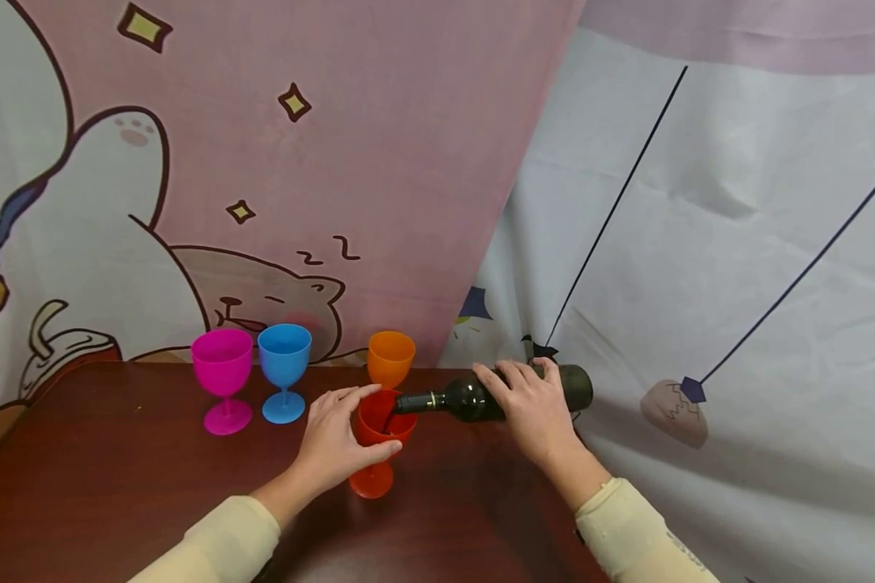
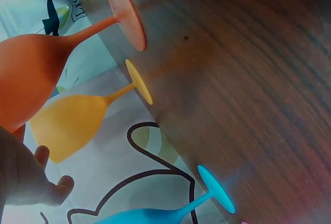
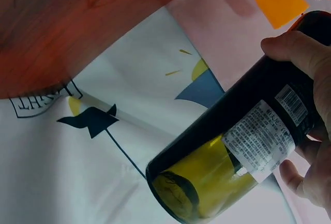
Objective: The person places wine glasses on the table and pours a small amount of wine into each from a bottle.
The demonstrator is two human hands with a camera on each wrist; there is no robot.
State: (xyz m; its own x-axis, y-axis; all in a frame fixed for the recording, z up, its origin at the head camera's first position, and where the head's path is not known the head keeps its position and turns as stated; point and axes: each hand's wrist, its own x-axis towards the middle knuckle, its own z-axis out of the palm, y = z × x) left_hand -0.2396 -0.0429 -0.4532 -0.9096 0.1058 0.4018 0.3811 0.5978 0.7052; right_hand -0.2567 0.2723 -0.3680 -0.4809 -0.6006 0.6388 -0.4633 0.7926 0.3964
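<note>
My right hand (image 1: 535, 405) grips a dark glass wine bottle (image 1: 470, 400) by its body, holding it nearly level. The bottle's neck points left, its mouth over the rim of a red plastic goblet (image 1: 373, 481). A thin dark stream runs from the mouth into the bowl. With thumb and fingers spread round the bowl, my left hand (image 1: 335, 433) holds the goblet, which stands on the table. In the right wrist view the bottle's base and a white printed label (image 3: 261, 141) face the camera. The left wrist view has the red goblet (image 2: 31, 74) at upper left, its bowl cut off by the frame.
Behind the red goblet stands an orange goblet (image 1: 390, 358). A blue goblet (image 1: 284, 364) and a magenta goblet (image 1: 223, 372) are farther left on the dark wood table (image 1: 138, 486). A printed cloth (image 1: 423, 162) hangs close behind the table and along its right side.
</note>
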